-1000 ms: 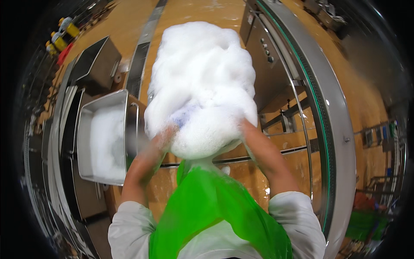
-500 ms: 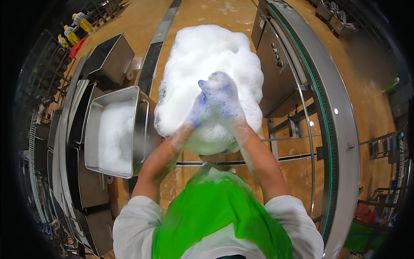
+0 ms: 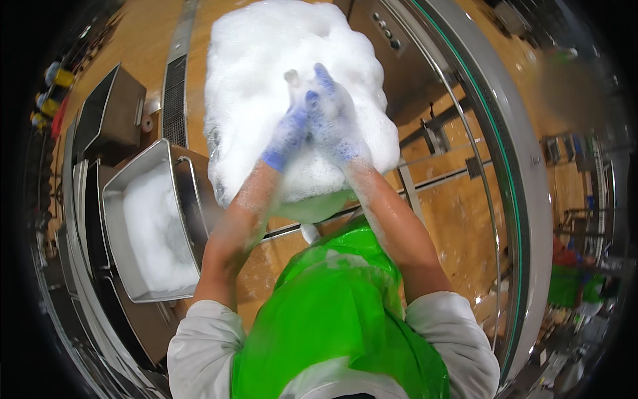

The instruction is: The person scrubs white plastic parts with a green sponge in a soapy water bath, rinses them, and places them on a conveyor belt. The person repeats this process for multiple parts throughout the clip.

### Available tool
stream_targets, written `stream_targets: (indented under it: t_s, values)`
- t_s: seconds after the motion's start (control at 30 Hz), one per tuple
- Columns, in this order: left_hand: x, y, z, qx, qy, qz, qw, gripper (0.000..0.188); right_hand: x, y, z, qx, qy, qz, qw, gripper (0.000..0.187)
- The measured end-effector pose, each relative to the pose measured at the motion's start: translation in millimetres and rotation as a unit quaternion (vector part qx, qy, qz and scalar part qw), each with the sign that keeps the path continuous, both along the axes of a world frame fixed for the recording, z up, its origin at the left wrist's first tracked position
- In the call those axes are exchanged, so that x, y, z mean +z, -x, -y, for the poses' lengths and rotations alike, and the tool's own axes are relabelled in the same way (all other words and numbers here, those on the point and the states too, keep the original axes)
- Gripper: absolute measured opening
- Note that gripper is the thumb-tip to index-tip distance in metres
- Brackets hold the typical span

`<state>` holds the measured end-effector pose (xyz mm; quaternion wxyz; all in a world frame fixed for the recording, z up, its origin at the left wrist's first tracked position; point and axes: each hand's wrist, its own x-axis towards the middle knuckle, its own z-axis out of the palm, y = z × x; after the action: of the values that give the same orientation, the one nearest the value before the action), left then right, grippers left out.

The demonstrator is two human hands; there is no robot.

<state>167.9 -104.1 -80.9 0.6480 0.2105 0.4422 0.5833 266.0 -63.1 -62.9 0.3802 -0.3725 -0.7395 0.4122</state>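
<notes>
A large tub is heaped with white foam (image 3: 292,40); its clear side and a greenish lower edge show beneath. Over the foam, my two hands in blue gloves come together, both coated with suds. My left hand (image 3: 287,138) lies at the left, its fingers lost in foam and behind the other hand. Beside it, my right hand (image 3: 333,120) has its thumb and a forefinger stretched out and apart. Just beyond the fingers a small off-white thing (image 3: 291,77) pokes out of the foam; its kind and whether a hand touches it are unclear.
At the left stands a metal bin (image 3: 114,226) with foam inside, and behind it another metal bin (image 3: 123,106). A curved conveyor (image 3: 515,153) with a green edge and a metal rail (image 3: 465,123) run along the right. A floor drain grate (image 3: 175,100) lies far left.
My view has turned, so tub and bins sit further left and higher. My hands, earlier clasped close together, have shifted apart slightly, with the right forefinger now extended.
</notes>
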Motion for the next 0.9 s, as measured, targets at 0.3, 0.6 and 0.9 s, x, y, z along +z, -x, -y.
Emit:
stream_targets:
  t_s: [0.3, 0.6, 0.9]
  values:
    - [-12, 13, -9, 0.023, -0.026, 0.017, 0.999, 0.101, 6, -3, 7, 0.032, -0.002, 0.035, 0.999, 0.038]
    - [-8, 45, 2, -0.029, -0.105, 0.088, 0.99, 0.115, 30, 33, -25, 0.124, -0.068, 0.152, 0.978, 0.034]
    - [22, -18, 20, -0.181, -0.318, -0.765, 0.53, 0.079, -24, 45, -75, 0.227, -0.474, 0.482, 0.702, 0.027]
